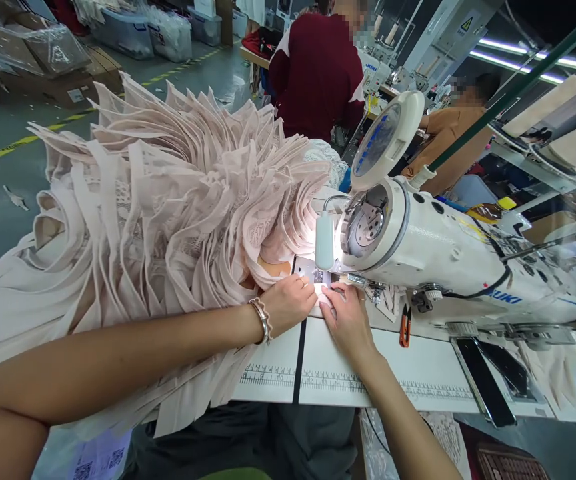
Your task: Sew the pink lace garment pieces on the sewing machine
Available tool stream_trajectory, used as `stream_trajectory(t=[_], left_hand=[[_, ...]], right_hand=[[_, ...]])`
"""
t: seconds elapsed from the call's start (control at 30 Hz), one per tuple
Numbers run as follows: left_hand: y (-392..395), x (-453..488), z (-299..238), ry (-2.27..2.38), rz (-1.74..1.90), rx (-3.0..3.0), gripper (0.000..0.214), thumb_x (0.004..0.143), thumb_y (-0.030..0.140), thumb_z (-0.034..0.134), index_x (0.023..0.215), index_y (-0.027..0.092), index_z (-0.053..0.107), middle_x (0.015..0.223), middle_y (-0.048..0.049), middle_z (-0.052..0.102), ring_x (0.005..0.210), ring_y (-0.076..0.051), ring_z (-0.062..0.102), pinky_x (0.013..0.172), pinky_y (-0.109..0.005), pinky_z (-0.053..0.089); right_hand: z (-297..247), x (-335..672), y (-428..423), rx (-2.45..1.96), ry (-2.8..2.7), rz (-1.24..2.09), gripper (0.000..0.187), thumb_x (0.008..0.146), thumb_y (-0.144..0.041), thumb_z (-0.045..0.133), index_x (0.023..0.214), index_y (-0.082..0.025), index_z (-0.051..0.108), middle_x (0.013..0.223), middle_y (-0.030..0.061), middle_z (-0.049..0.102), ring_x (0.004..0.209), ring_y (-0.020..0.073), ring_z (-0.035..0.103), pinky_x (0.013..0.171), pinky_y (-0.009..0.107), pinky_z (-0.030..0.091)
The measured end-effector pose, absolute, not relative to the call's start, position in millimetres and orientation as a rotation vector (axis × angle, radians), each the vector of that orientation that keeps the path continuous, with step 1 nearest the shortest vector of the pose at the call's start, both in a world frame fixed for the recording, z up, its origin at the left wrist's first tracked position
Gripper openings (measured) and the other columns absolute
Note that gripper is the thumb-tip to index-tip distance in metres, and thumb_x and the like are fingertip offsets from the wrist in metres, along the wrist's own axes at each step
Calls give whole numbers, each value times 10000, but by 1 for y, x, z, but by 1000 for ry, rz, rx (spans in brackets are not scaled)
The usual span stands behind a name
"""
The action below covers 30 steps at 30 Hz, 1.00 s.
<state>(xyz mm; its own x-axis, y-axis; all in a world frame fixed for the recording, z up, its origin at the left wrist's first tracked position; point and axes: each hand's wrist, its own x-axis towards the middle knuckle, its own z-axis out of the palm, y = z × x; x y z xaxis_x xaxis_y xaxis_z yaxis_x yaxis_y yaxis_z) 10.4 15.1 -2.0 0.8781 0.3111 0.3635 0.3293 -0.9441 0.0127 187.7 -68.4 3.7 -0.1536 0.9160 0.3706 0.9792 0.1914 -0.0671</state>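
Left hand (292, 303) curls at cloth (320, 293), whether clamped I cannot tell; right hand (348, 320) spreads on it; best kept flat.

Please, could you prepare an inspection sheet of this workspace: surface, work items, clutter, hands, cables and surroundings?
Surface: white table, ruler printed along front edge
Work items: large pale-pink garment pile left of sewing machine
Clutter: orange-handled snips, dark phone-like device, both right of hands
Hands: left hand and right hand at pale fabric near needle area
Cables: thin dark cord below table edge
Surroundings: two people ahead, in maroon and brown
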Motion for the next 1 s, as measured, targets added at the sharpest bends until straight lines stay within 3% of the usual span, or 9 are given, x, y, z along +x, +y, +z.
stream_trajectory(t=[0.07, 0.27, 0.53, 0.77, 1.0], left_hand=[[16, 11, 0, -383, -583, -3005, 289, 981, 36, 385, 862, 115, 637, 820, -90, 643, 821, -207, 582, 775, -358, 483], [12, 16, -3, -322, -660, -2955, 247, 983, 51, 411, 1015, 62, 656, 975, -109, 682, 957, -208, 620, 1027, -380, 452], [11, 21, -10, -336, -620, -3000, 310, 984, 37, 366, 1193, 35, 596, 1143, -172, 667, 1128, -243, 616, 1061, -434, 471], [13, 18, -3, -307, -608, -2951, 287, 979, 37, 401, 1163, -3, 617, 1104, -175, 676, 1096, -243, 632, 1082, -397, 444], [13, 18, -6, -338, -601, -2931, 306, 992, 53, 373, 1177, 35, 616, 1156, -165, 676, 1143, -242, 623, 1073, -405, 452]], right_hand=[[4, 187, -67, -1817, -2180, -338, 335, 1002, -191, 412, 1198, -168, 683, 1074, 124, 672, 1011, 251, 590, 890, 392, 501], [1, 194, -64, -1743, -2355, -439, 437, 977, -70, 345, 1314, -134, 616, 1198, 143, 696, 1080, 242, 612, 948, 394, 475], [-12, 214, -59, -1822, -2245, -198, 631, 841, 17, 331, 1359, -220, 602, 1262, 89, 686, 1206, 230, 597, 1047, 431, 502], [-10, 214, -58, -1822, -2221, -138, 635, 833, 16, 325, 1335, -241, 618, 1291, 64, 675, 1190, 222, 602, 1046, 416, 501], [-12, 213, -55, -1847, -2214, -146, 624, 834, 12, 346, 1347, -228, 610, 1247, 104, 674, 1168, 254, 593, 1025, 437, 495]])
